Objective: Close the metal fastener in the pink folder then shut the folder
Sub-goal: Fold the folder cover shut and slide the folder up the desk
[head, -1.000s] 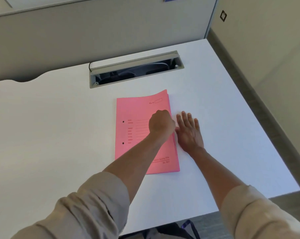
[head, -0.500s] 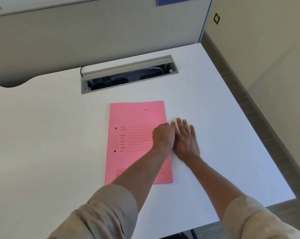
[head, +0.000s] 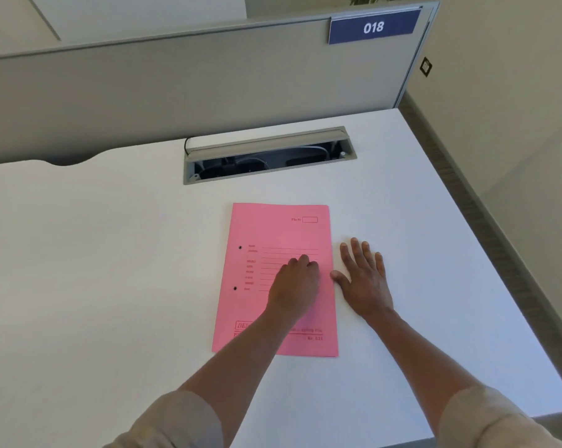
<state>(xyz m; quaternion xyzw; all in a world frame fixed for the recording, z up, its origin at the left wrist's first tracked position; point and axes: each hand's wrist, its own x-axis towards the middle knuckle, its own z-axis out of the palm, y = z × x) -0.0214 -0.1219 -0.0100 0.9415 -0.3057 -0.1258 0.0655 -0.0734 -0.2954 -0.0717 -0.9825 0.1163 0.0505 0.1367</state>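
And here we have the pink folder point(head: 275, 279) lying flat and shut on the white desk point(head: 111, 270), front cover up, its spine side with the two punched holes point(head: 240, 247) to our left and the free edge to our right. It sits just in front of the open cable tray point(head: 268, 156) and square to us, an easy reach for both arms.

Our left hand point(head: 294, 287) rests palm down on the right half of the cover, fingers loosely curled and close together, gripping nothing. We read that as a press, flattening the cover over whatever lies inside so it does not spring up along the free edge.

Our right hand point(head: 363, 279) lies flat on the bare desk just beside that free edge, fingers spread and empty, the thumb point(head: 336, 275) touching or nearly touching the folder's side. We cannot tell which. Placed there, it looks like a stop that keeps the folder from sliding right under the left hand's push.

The metal fastener is hidden under the cover, so we cannot see whether it is closed. Judging by the cover lying level, we take the shutting as done or all but done. Beyond the desk, the grey partition point(head: 208, 82) carries a blue sign point(head: 373, 27) reading 018.
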